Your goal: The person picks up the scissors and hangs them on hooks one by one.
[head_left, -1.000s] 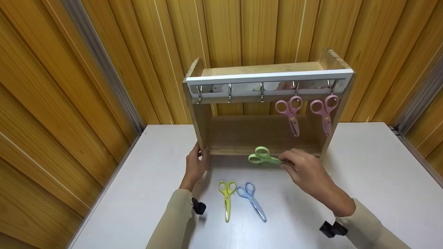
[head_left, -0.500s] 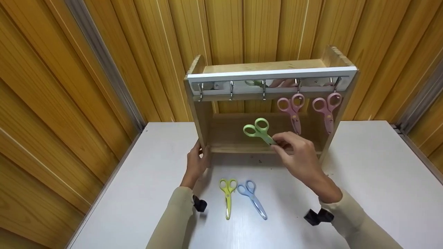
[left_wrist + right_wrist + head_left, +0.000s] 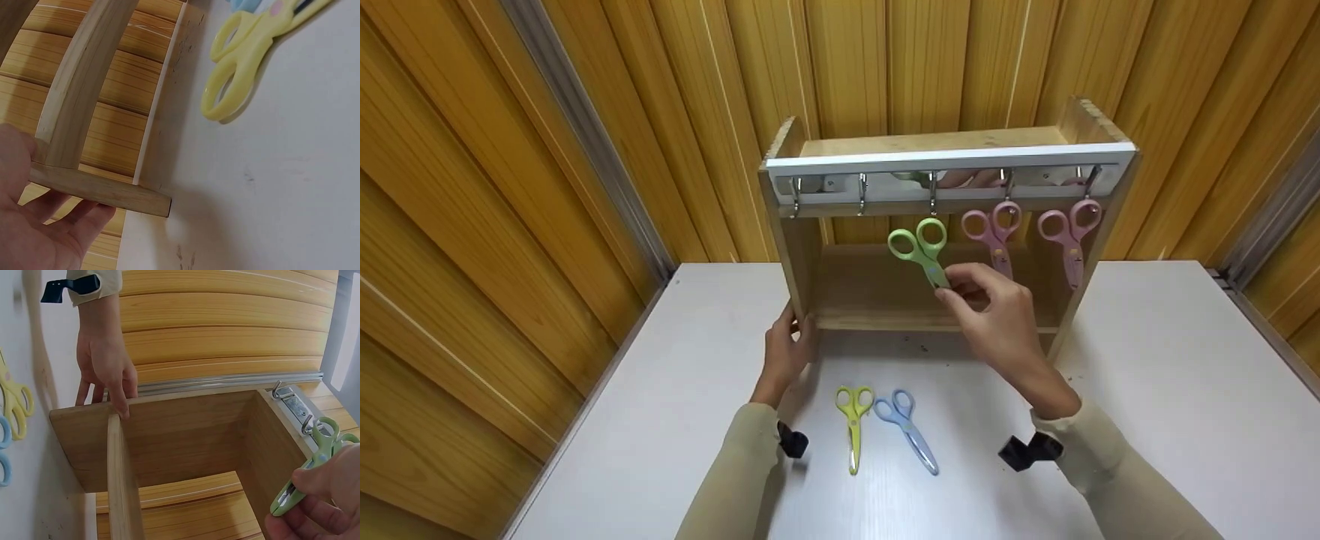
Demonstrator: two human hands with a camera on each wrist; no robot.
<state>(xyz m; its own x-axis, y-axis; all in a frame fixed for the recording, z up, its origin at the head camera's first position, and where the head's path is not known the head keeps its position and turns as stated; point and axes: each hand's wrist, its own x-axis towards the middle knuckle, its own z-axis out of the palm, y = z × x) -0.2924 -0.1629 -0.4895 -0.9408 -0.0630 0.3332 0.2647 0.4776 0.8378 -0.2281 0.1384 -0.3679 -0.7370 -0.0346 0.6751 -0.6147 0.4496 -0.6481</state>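
Green scissors [image 3: 921, 251] are pinched by the blade end in my right hand [image 3: 997, 315], handle loops up, just below the middle hook [image 3: 933, 196] of the rack. In the right wrist view a loop of the green scissors [image 3: 322, 450] overlaps a hook; whether they touch I cannot tell. My left hand [image 3: 786, 352] grips the lower left side panel of the wooden shelf [image 3: 930, 321], thumb in front. Two pink scissors [image 3: 1063, 232] hang from the hooks on the right. Yellow scissors [image 3: 853, 424] and blue scissors [image 3: 907, 431] lie on the table, handles toward the shelf.
A metal hook strip [image 3: 825, 186] runs along the shelf's upper front; its two left hooks hold nothing. The white table [image 3: 675, 420] extends on both sides of the shelf. Wood-panelled walls [image 3: 660, 90] stand behind and at the sides.
My right hand has raised the green scissors from near the shelf's bottom edge to just under the middle hook, turning the loops upward. The left hand has stayed on the side panel.
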